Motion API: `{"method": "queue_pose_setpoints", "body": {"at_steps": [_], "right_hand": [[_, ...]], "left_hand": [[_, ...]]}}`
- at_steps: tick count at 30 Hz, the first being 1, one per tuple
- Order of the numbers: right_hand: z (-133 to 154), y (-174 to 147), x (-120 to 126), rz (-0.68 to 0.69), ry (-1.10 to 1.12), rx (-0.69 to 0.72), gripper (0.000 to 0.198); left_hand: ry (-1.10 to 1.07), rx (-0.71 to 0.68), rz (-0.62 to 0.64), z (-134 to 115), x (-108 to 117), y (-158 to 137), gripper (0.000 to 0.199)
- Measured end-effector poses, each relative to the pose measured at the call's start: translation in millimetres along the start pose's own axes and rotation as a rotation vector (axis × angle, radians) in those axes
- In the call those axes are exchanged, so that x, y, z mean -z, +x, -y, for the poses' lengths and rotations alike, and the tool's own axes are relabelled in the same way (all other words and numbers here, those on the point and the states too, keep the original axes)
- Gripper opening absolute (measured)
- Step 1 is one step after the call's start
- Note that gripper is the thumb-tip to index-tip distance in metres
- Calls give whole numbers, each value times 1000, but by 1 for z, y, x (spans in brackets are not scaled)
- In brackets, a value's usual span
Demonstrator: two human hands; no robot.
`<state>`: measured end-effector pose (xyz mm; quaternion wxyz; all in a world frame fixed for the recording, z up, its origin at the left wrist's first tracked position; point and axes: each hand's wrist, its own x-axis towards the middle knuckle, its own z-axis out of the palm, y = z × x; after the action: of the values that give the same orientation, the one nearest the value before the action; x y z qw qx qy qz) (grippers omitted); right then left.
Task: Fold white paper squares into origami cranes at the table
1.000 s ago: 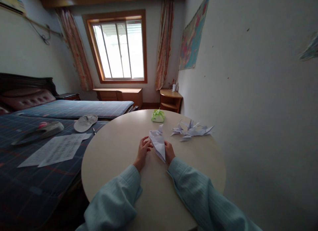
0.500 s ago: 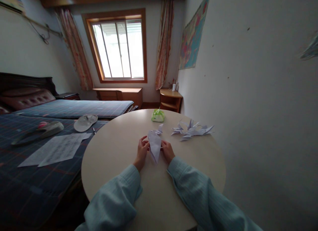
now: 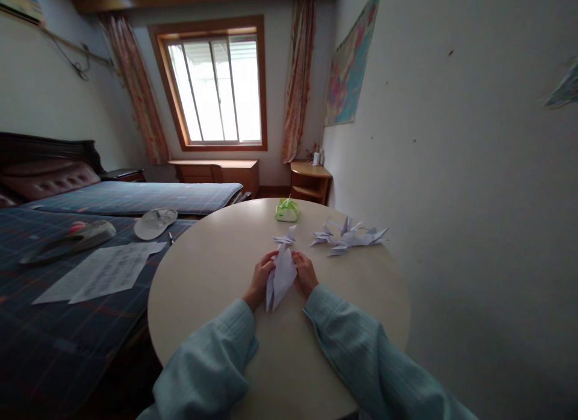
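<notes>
Between my two hands is a folded piece of white paper (image 3: 282, 276), a long diamond with its split points toward me. My left hand (image 3: 261, 278) pinches its left edge, fingers closed and partly behind the paper. On the other edge my right hand (image 3: 306, 271) grips with thumb and fingers. Just beyond the paper lies a folded paper crane (image 3: 284, 236). Several more folded paper cranes (image 3: 345, 234) sit in a cluster at the right of the round table (image 3: 203, 275).
A green and white tissue pack (image 3: 287, 210) stands near the table's far edge. The wall (image 3: 474, 227) runs close along the right. On the bed at left lie printed sheets (image 3: 106, 269), a pen (image 3: 171, 238), a pale cap (image 3: 156, 223) and a grey bag (image 3: 90, 235).
The folded paper has come nearer to me and tilted, its lower points now to the left and spread apart. More of the crane beyond it shows. Both hands have kept hold.
</notes>
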<state>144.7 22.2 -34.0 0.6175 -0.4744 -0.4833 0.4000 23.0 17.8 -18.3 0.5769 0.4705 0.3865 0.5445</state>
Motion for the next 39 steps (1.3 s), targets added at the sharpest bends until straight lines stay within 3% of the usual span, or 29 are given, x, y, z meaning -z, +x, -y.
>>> {"method": "queue_pose_setpoints", "body": {"at_steps": [13, 23, 31, 39], "right_hand": [[-10, 5, 2, -11, 39, 7, 29], [-9, 4, 3, -33, 48, -7, 30], [3, -1, 2, 48, 68, -42, 28], [7, -2, 1, 16, 73, -56, 20]], "left_hand": [[73, -12, 157, -7, -3, -10, 45], [-21, 61, 252, -4, -3, -10, 46], [-47, 51, 256, 2, -4, -8, 53], [-46, 22, 223, 5, -4, -5, 54]]}}
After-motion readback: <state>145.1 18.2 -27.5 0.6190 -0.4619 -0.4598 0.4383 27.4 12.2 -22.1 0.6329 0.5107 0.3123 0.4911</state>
